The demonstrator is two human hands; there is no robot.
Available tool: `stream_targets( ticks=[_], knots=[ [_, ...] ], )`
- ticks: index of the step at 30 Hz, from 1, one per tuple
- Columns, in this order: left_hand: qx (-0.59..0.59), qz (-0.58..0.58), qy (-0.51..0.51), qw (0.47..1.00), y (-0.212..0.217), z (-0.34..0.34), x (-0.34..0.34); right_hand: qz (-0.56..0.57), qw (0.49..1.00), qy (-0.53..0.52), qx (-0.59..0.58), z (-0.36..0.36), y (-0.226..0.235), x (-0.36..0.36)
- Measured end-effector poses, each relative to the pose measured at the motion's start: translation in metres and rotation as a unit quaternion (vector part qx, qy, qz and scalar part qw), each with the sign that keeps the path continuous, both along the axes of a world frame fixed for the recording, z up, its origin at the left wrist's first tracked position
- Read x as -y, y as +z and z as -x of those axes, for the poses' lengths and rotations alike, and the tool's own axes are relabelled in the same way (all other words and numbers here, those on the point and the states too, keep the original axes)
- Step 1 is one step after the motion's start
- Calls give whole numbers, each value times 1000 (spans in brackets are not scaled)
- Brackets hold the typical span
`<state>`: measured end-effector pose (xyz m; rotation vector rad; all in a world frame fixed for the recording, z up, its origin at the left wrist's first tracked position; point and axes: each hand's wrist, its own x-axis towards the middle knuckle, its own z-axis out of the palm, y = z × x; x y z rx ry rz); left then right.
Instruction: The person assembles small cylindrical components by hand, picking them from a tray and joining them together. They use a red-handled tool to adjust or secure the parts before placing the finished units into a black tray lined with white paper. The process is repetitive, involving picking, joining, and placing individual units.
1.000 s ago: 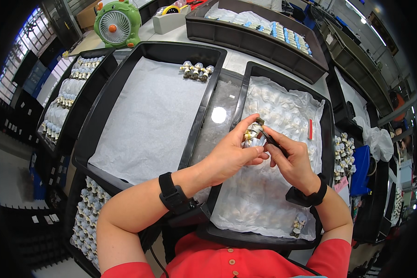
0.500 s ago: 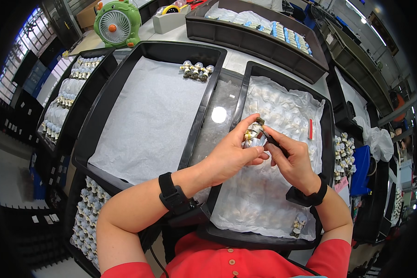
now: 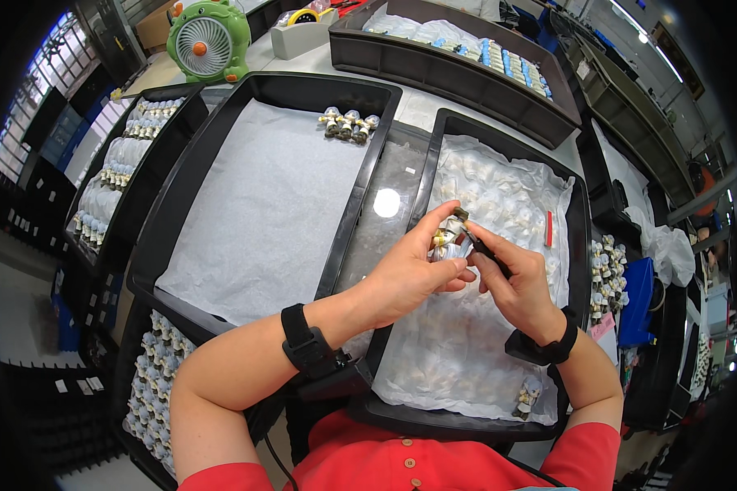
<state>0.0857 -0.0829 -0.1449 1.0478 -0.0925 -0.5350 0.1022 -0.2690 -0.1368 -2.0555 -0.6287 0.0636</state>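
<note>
Over the paper-lined black tray on the right (image 3: 583,245), my left hand (image 3: 409,274) grips a small white-and-gold figurine (image 3: 444,237) between thumb and fingers, its dark base pointing up. My right hand (image 3: 516,286) is closed round a slim tool with a dark handle (image 3: 493,252). The tool's thin tip meets the figurine; its exact kind is too small to tell. Beneath the hands, thin white paper (image 3: 467,344) covers rows of similar figurines, seen faintly through it. One uncovered figurine (image 3: 527,399) lies at this tray's near right corner.
Left of it stands another black tray (image 3: 336,270) lined with white paper, holding three figurines (image 3: 348,124) at its far right corner. More figurines fill trays at far left (image 3: 115,176) and near left (image 3: 155,368). A green fan (image 3: 207,41) and a brown crate (image 3: 450,74) stand behind.
</note>
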Motion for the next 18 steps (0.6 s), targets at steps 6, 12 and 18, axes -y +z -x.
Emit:
stream_targets(
  ticks=[6, 12, 18],
  knots=[
    [8, 0, -2, 1000, 0, 0, 0, 22, 997, -4, 79, 1, -3, 0],
    [5, 1, -2, 1000, 1, 0, 0, 52, 982, -2, 182, -1, -7, -1],
    [6, 4, -3, 1000, 1, 1, 0, 63, 981, 3, 185, -1, -6, -1]
  ],
)
